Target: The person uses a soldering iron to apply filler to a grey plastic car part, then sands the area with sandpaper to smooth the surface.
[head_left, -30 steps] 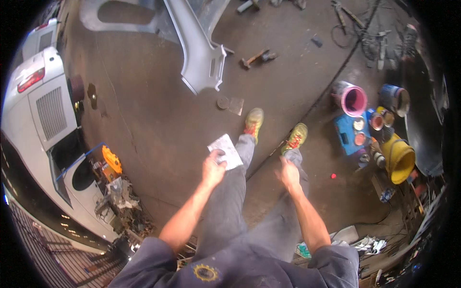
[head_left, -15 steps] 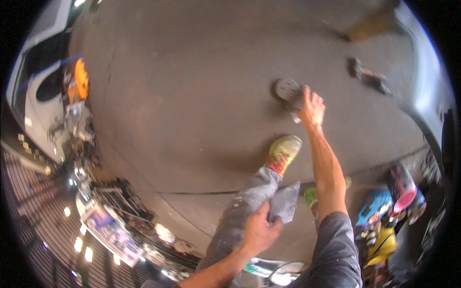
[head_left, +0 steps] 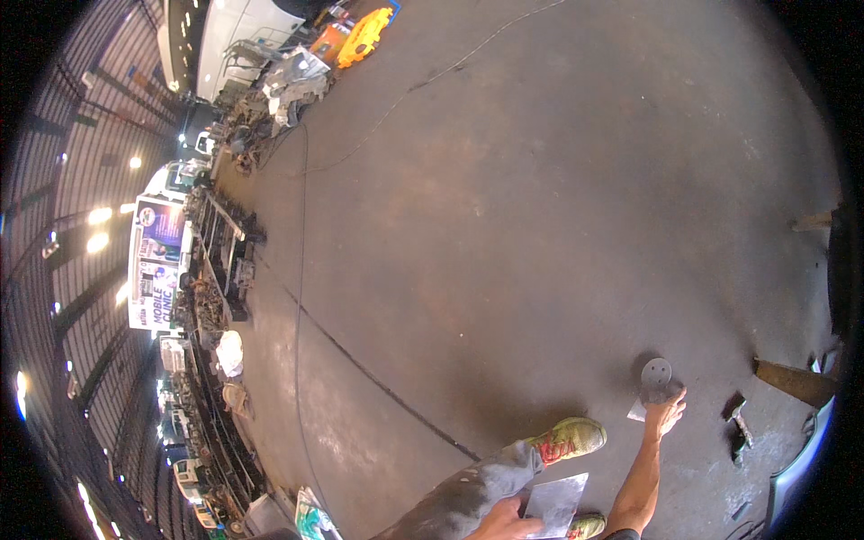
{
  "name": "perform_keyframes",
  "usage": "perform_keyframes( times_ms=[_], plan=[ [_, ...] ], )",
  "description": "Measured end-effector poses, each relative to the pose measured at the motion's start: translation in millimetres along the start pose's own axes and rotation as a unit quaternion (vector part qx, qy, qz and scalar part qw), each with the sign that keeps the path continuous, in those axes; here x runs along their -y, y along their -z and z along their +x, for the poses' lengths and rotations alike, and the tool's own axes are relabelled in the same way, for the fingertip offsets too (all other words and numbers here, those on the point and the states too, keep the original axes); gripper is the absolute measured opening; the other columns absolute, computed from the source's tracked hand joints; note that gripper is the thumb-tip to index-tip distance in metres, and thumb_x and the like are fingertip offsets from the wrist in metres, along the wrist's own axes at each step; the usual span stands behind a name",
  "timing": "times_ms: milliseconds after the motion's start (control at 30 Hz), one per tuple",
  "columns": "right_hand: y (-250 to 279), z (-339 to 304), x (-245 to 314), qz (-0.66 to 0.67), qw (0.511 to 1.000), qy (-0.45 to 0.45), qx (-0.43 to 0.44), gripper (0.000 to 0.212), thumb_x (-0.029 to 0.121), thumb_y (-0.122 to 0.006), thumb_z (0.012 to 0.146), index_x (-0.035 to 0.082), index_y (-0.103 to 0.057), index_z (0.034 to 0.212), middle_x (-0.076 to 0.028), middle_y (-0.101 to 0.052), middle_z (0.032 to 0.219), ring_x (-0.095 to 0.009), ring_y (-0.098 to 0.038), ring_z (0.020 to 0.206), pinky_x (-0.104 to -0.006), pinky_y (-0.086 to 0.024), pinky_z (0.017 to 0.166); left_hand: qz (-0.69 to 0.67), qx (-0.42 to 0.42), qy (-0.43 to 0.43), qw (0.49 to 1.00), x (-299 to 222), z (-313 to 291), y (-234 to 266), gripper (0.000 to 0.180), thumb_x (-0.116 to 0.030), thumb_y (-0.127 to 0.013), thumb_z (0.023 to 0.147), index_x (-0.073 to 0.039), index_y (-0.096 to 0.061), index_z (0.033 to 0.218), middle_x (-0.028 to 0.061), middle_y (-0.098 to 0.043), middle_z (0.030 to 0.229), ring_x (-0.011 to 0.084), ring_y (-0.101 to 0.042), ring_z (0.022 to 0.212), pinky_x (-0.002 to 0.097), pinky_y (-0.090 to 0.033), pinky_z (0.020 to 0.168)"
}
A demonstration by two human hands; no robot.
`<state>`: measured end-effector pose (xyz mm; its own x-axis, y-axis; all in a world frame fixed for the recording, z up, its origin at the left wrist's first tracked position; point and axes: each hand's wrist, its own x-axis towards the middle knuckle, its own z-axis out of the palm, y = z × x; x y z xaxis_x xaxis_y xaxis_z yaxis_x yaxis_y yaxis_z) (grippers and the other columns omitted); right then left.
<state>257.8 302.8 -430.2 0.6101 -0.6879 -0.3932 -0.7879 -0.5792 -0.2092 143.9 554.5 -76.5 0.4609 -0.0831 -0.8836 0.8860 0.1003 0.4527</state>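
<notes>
Grip on the right: the right hand [head_left: 666, 414] is closed on the near edge of a grey disc [head_left: 656, 369], its fingers bent around that edge; small holes show in the disc's face.
Pale corner: a light flat piece [head_left: 637, 411] juts out just left of the fingers; whether it is held along with the disc, I cannot tell.
Grip on the left: the left hand [head_left: 504, 522], partly cut off by the lower edge of the view, clasps a flat grey sheet [head_left: 560, 500] at its near side.
Place of both: the disc is out ahead to the right, well apart from the sheet, which is held near the leg; whether the disc touches the floor is unclear.
Shoes: a yellow-green shoe [head_left: 578, 438] with red laces beyond the sheet, and another shoe [head_left: 589, 526] partly showing between the sheet and the right forearm.
Floor: grey-brown floor [head_left: 504, 216], a dark line [head_left: 382, 385] running toward the leg.
Hammer: a hammer [head_left: 739, 418] lying right of the right hand.
Right rim: a brown strip [head_left: 795, 383] and a pale panel [head_left: 796, 463].
Far left: a yellow piece [head_left: 365, 38], a white vehicle [head_left: 245, 40] and a printed board [head_left: 158, 263].
</notes>
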Motion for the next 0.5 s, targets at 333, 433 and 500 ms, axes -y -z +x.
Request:
perform_keyframes(
  times_ms=[333,433,500],
  plan=[
    [18,0,-14,0.041,0.990,-0.016,0.131,0.098,0.025,-0.085,0.062,0.013,-0.035,0.146,-0.021,-0.071,0.094,-0.038,-0.070,0.089,-0.0459,-0.055,0.078,0.227,-0.082,0.045,0.969,-46,-10,-6,0.043,-0.016,-0.068,0.075,0.001,-0.065,0.114,0.0136,-0.070,0.102,0.0224,-0.065,0.096,0.0358,-0.050,0.087],
    [65,-44,-23,0.118,0.965,0.029,0.234,0.048,0.041,-0.075,0.068,0.007,-0.074,0.103,-0.019,-0.071,0.106,-0.036,-0.069,0.095,-0.0441,-0.053,0.085,0.230,-0.107,-0.018,0.967,-49,4,-5,0.042,-0.013,-0.070,0.074,0.002,-0.066,0.113,0.0140,-0.071,0.105,0.0204,-0.066,0.097,0.0347,-0.050,0.089],
    [124,-90,-10,0.119,0.972,-0.047,0.197,0.046,0.038,-0.072,0.075,0.005,-0.071,0.106,-0.021,-0.071,0.100,-0.037,-0.068,0.093,-0.0433,-0.053,0.083,0.137,-0.143,-0.010,0.980,-63,17,-5,0.030,-0.004,-0.061,0.081,0.003,-0.066,0.110,0.0090,-0.070,0.103,0.0180,-0.064,0.098,0.0351,-0.051,0.088]
  ],
)
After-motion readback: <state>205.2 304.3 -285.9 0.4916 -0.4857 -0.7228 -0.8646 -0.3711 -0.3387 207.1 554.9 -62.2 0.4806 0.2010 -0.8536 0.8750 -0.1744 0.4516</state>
